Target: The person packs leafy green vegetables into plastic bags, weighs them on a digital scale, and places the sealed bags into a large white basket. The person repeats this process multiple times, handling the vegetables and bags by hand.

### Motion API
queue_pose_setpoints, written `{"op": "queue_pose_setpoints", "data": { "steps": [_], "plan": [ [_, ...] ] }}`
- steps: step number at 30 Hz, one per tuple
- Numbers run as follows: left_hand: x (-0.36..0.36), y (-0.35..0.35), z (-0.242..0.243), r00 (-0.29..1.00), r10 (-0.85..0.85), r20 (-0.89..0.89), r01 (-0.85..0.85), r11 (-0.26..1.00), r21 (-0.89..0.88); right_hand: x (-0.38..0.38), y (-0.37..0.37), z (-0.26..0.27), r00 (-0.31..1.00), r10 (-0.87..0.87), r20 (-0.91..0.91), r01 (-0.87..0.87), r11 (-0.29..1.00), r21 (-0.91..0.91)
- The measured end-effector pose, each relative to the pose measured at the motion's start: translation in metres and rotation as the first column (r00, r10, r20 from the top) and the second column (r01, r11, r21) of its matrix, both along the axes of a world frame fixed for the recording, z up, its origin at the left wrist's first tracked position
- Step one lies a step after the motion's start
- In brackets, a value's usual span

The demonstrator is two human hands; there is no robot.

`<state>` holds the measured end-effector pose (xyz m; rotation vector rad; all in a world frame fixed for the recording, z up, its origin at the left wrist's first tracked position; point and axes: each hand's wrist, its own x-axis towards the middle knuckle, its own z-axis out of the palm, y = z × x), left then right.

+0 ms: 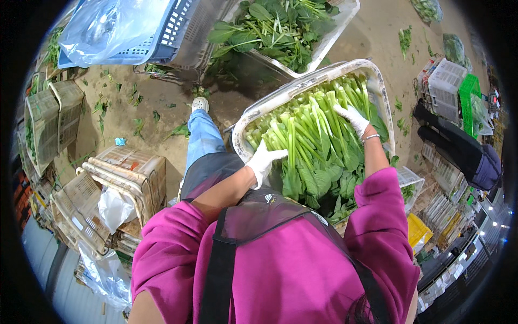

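A white plastic crate (386,103) with a worn, stained rim stands before me, full of leafy green vegetables (313,141) whose cut stems point away from me and whose leaves lie towards me. My left hand (265,162), in a white glove, is at the crate's near left side, thumb and fingers spread against the stems. Over the right part of the pile lies my right hand (354,119), also gloved in white, touching the stems with its fingertips. Whether either hand grips any stalks, I cannot tell.
Another white crate (344,28) of loose greens stands beyond. A blue crate (162,44) with clear plastic film is at the upper left. Stacked crates (158,178) stand at left, and leaf scraps litter the floor. A person (453,141) in dark clothes is at right near a green crate (465,105).
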<state>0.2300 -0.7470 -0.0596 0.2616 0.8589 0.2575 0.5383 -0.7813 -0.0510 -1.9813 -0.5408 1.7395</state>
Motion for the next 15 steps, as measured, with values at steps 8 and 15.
{"op": "queue_pose_setpoints", "data": {
  "steps": [8, 15],
  "plan": [
    [-0.005, -0.014, 0.0, 0.995, -0.097, 0.038, 0.095, 0.995, 0.032, -0.011, -0.021, -0.001, 0.962, -0.225, -0.156, 0.225, 0.974, -0.016],
    [0.029, -0.016, 0.012, 0.98, 0.037, -0.197, -0.022, 0.997, 0.075, -0.004, -0.015, -0.009, 0.955, -0.128, -0.267, 0.136, 0.991, 0.012]
  ]
}}
